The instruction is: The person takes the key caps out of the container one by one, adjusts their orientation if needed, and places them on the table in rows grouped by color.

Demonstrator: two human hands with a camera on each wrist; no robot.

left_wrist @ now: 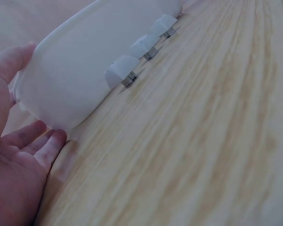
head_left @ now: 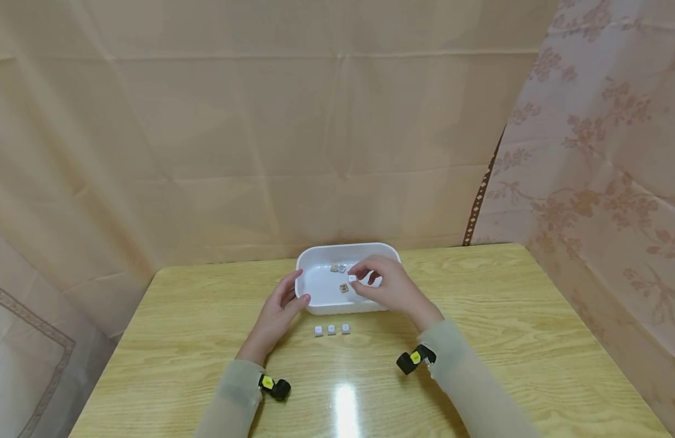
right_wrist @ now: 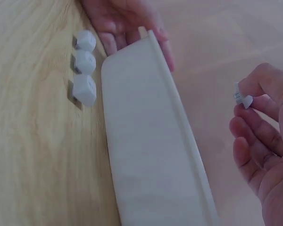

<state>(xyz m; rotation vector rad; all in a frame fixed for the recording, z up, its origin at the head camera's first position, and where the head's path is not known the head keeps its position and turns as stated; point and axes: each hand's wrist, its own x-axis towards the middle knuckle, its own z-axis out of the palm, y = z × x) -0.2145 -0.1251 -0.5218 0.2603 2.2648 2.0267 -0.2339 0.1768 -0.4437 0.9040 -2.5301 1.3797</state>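
Observation:
A white rectangular tray [head_left: 326,308] stands near the table's far edge. My left hand [head_left: 282,307] holds its left end, thumb at the rim and fingertips low against the wall, as the left wrist view shows. Over the tray's right half, my right hand [head_left: 389,285] pinches a white keycap [right_wrist: 246,100] between thumb and fingers; a small clear-and-grey part, seemingly a key switch, sits against it. Just in front of the tray stand three white keycaps [left_wrist: 122,68] in a row, each raised on a small switch. Marks on their tops are too small to read.
Inside the tray lie a brownish square piece [head_left: 344,288] and two small pieces [head_left: 338,268] side by side near the back. The wood-grain table [head_left: 479,340] extends to both sides. A beige curtain [head_left: 315,152] hangs behind it, a floral one [head_left: 605,152] at the right.

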